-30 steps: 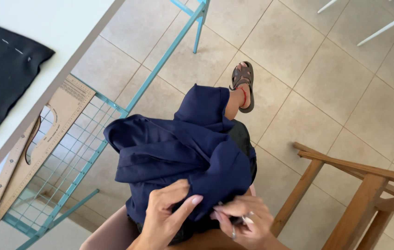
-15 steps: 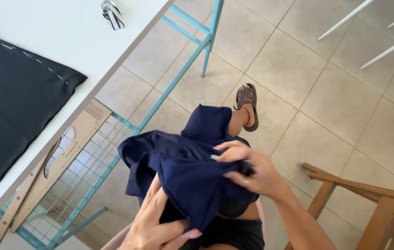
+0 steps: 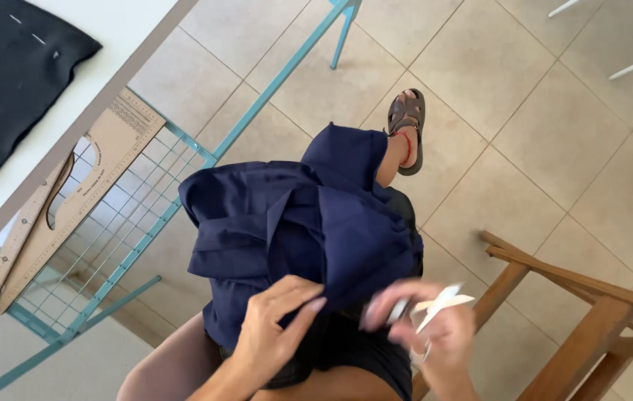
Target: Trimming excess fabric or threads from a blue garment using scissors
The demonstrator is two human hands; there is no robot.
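Note:
A dark navy blue garment (image 3: 294,230) lies bunched over my lap and knee. My left hand (image 3: 276,327) rests flat on its near edge, fingers pressing the cloth. My right hand (image 3: 424,334), blurred by motion, is beside the garment's right edge and holds small white-bladed scissors (image 3: 439,304). My foot in a brown sandal (image 3: 408,126) shows beyond the cloth on the tiled floor.
A white table (image 3: 86,96) with a teal metal frame stands at left, with black fabric (image 3: 4,82) on it. A wooden pattern ruler (image 3: 71,200) lies on the wire shelf under the table. A wooden chair frame (image 3: 584,312) stands at lower right.
My right hand came off the top of the garment back toward my lap and now holds scissors. The view shifted slightly toward the floor.

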